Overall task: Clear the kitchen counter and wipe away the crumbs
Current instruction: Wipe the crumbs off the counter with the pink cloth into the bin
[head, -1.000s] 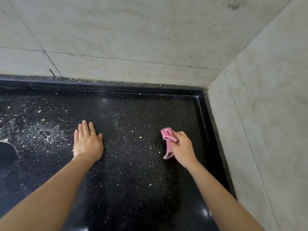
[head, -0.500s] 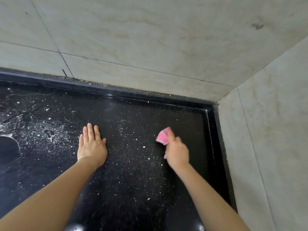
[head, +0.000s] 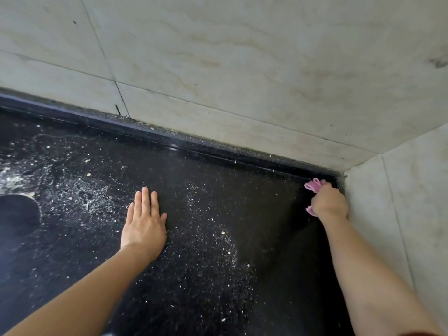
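Hands: two, bare, over one black counter [head: 266,214]. Cloths: one, pink. Walls: two, pale veined stone, back wall [head: 242,69] and side wall [head: 400,202], meeting at the far right corner.

Left hand [head: 143,226]: palm down on the counter, four fingers straight and close together, thumb angled out to the right. It holds nothing.

Right hand [head: 329,202]: reaches into the far right corner, just beside the side wall, fingers curled round the pink cloth [head: 314,185]. Fingertips are hidden under the hand. The cloth is bunched. One tuft of folds sticks out past the knuckles, toward the raised black rim [head: 194,141] along the back wall. A smaller pink bit shows at the left side of the hand, nearer the wrist. Whether the cloth touches the rim, cannot tell. Cloth and left hand lie well apart.

Crumbs [head: 80,197]: too many to count, pale specks with a few larger flakes. Densest patch lies left of the left hand. A second scatter runs between the two hands toward the near edge. The strip of counter just left of the right hand shows few specks.

Dark round patch [head: 17,214] at the left edge, ringed by crumbs; cannot tell what it is.
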